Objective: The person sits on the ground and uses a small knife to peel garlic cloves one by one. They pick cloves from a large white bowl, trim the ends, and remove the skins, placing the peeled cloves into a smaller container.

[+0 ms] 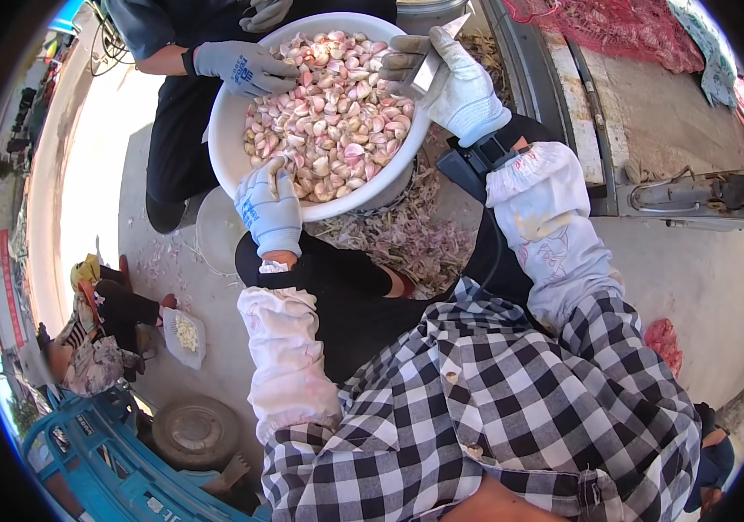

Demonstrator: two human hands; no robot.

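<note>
A large white plastic basin point(225, 137) full of pinkish garlic cloves point(339, 117) stands before me. My left hand point(271, 202), in a light knit glove, rests at the basin's near left rim; its fingertips touch the cloves, and whether one is between them cannot be told. My right hand point(460, 85), gloved too, is raised over the right rim, shut on a metal blade tool point(425, 73), probably a knife, whose handle is hidden. Across from me a co-worker's gloved hand point(244, 68) reaches into the cloves from the upper left, and their other gloved hand point(265, 13) is above the far rim.
Garlic skins and stalks point(404, 241) lie under and beside the basin. A metal-edged platform point(665, 111) with red mesh bags point(633, 32) is at right. A pale round tub point(218, 228) stands by the basin. At left are a seated person, a bag of peeled cloves point(186, 331) and a blue vehicle point(104, 457).
</note>
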